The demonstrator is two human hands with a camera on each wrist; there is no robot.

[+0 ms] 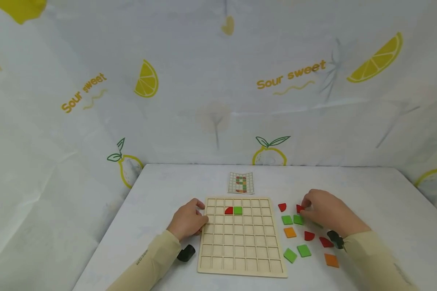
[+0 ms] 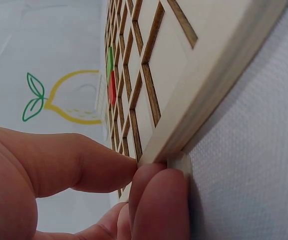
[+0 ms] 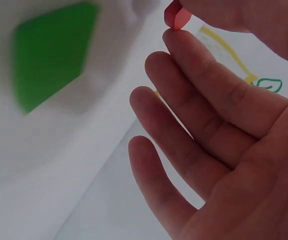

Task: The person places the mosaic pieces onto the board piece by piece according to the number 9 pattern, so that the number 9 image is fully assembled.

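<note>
My left hand grips the left edge of a pale wooden grid board, thumb on top and fingers at its side in the left wrist view. A red quarter-round tile and a green square tile sit side by side in the board's second row. To the right of the board, my right hand pinches another red tile between thumb and index finger; its other fingers extend loosely. A green square tile lies beyond those fingers in the right wrist view.
Loose tiles lie right of the board, among them an orange square, a green square and a red quarter-round. Behind the board is a small pattern card with a coloured figure. A lemon-print cloth hangs behind the table.
</note>
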